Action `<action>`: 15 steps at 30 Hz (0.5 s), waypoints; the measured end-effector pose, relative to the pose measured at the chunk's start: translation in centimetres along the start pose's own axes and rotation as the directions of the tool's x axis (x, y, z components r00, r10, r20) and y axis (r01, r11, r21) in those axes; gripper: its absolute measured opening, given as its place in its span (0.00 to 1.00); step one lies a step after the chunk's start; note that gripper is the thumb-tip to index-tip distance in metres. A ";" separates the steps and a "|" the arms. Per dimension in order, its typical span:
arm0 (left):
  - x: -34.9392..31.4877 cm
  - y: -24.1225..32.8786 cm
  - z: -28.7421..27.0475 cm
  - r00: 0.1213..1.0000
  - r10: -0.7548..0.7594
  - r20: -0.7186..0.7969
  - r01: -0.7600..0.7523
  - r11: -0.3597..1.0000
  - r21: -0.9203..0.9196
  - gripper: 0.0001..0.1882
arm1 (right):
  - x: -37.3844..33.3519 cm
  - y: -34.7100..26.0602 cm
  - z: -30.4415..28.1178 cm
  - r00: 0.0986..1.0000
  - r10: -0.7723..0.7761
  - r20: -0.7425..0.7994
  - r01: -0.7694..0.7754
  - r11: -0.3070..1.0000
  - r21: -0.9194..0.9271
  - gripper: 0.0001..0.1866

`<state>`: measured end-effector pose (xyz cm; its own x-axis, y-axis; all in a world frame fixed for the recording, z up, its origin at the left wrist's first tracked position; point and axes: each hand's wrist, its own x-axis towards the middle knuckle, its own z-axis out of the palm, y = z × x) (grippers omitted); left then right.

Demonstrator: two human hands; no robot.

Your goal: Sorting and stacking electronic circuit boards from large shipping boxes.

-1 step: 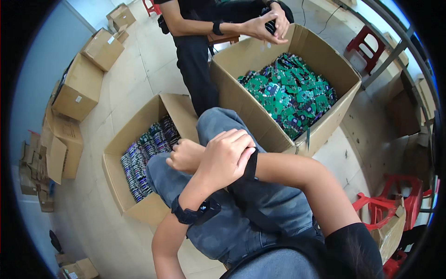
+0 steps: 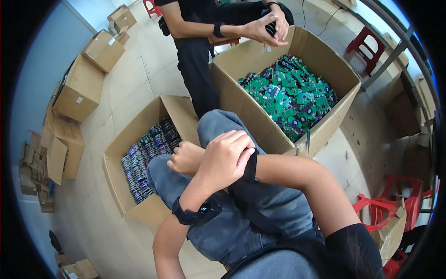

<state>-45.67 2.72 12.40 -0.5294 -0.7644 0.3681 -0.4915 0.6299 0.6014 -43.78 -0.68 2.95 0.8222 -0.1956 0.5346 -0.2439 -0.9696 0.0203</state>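
Note:
My arms cross over my lap. My left hand [image 2: 226, 157] is closed around my right wrist, its fingers and thumb on the black wrist strap [image 2: 251, 166] there. A dark device on a band [image 2: 197, 211] sits on my left wrist. Past the left hand, my right hand [image 2: 186, 157] rests near my knee, its fingers curled in a loose fist, with nothing visible in it. Left of my knees, an open cardboard box [image 2: 114, 174] holds rows of stacked circuit boards [image 2: 139, 169]. Ahead to the right, a larger carton [image 2: 253, 125] contains a loose heap of green circuit boards [image 2: 297, 95].
Across from me sits a person in dark clothes, hands [image 2: 269, 28] together around a dark item above the large carton. Cardboard boxes [image 2: 79, 88] line the left wall. Red plastic stools [image 2: 402, 200] stand at the right, near a metal frame [image 2: 388, 60].

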 end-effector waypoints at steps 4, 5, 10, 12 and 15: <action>-0.4 -0.7 -0.3 0.996 -0.077 -0.045 0.074 0.996 -0.057 0.04 | 0.1 -1.2 1.2 0.995 0.025 0.095 -0.029 0.999 0.039 0.07; -0.6 -0.4 -0.3 0.994 -0.105 -0.039 0.103 0.994 -0.045 0.05 | -0.1 -1.4 1.3 0.995 0.033 0.095 -0.038 0.998 0.045 0.07; -1.1 0.3 -1.2 0.969 -0.202 0.142 0.234 0.936 -0.264 0.05 | 0.2 -1.0 0.2 0.983 0.055 0.177 -0.068 0.996 0.064 0.08; -1.5 0.5 -0.8 0.993 -0.055 0.106 0.072 0.984 -0.164 0.06 | -0.2 -1.7 0.2 0.994 0.069 0.087 -0.079 0.989 0.124 0.08; -1.5 0.9 -0.2 0.998 -0.006 0.070 0.015 0.992 -0.124 0.11 | -0.7 -2.3 -0.3 0.996 0.045 0.071 -0.055 0.987 0.152 0.07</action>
<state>-45.21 4.41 12.56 -0.5736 -0.7567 0.3138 -0.4094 0.5965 0.6903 -43.92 1.78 2.84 0.8449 -0.2485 0.4736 -0.2077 -0.9685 -0.1376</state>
